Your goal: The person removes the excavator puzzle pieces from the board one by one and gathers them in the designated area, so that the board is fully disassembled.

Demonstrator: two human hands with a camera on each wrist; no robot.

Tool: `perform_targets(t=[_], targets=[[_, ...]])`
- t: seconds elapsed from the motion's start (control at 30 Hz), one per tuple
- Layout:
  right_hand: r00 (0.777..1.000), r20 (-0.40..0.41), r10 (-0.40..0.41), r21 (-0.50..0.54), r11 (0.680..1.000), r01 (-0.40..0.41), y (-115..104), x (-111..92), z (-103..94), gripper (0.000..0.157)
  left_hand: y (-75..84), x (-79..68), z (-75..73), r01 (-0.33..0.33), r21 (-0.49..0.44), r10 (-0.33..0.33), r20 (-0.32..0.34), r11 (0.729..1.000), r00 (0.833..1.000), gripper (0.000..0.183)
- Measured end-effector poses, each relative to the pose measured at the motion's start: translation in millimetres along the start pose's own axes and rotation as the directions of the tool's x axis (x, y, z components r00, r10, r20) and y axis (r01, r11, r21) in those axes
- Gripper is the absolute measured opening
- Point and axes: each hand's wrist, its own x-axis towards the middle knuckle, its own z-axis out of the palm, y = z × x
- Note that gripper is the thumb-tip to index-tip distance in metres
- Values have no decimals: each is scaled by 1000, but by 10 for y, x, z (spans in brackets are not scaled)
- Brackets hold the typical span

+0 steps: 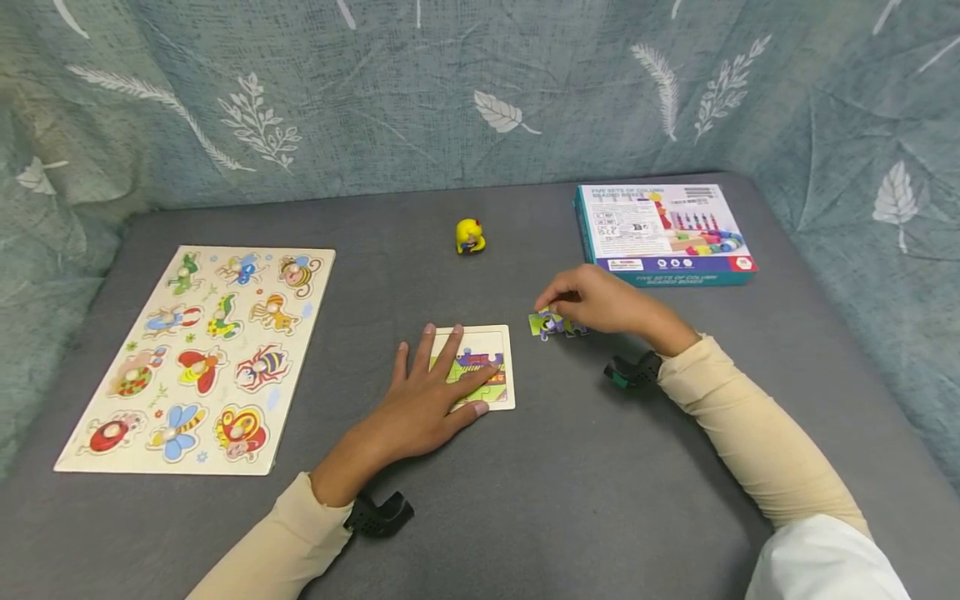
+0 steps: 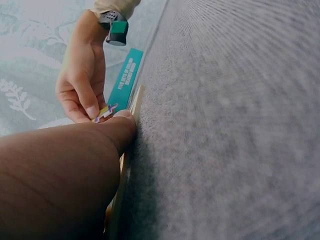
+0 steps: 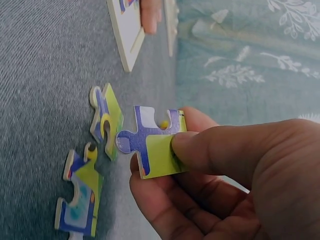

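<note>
My left hand [image 1: 420, 410] lies with spread, straight fingers over a small square jigsaw board [image 1: 510, 392], pressing on it. Part of a purple, green and yellow picture shows in the board beside the fingers. To the right of the board, my right hand [image 1: 603, 302] pinches a purple and lime-green jigsaw piece [image 3: 155, 147] between thumb and fingers, raised above the table in the right wrist view. Below it on the cloth lie two loose pieces, one with a lime-green edge [image 3: 114, 117] and another with a pale blue patch [image 3: 82, 200].
A large wooden insect peg puzzle [image 1: 202, 350] lies at the left. Toward the back are a small yellow toy [image 1: 470, 236] and, at the right, a flat bead-set box [image 1: 667, 233]. A patterned curtain [image 1: 420, 100] hangs behind the grey table [image 1: 570, 500].
</note>
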Motion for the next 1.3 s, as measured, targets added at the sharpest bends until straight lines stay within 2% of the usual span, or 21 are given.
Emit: perform_targets(t=[0.4, 0.67, 1.3], targets=[[999, -44, 21, -19, 1000, -22, 120, -122, -101, 20, 1, -11, 3, 13, -2, -13, 7, 1000, 1000, 53], [992, -76, 105, 3, 994, -105, 231, -288, -196, 18, 10, -1, 5, 2, -6, -2, 4, 1000, 1000, 53], [991, -42, 125, -36, 991, -126, 370, -413, -224, 17, 9, -23, -7, 15, 3, -15, 4, 1000, 1000, 52]])
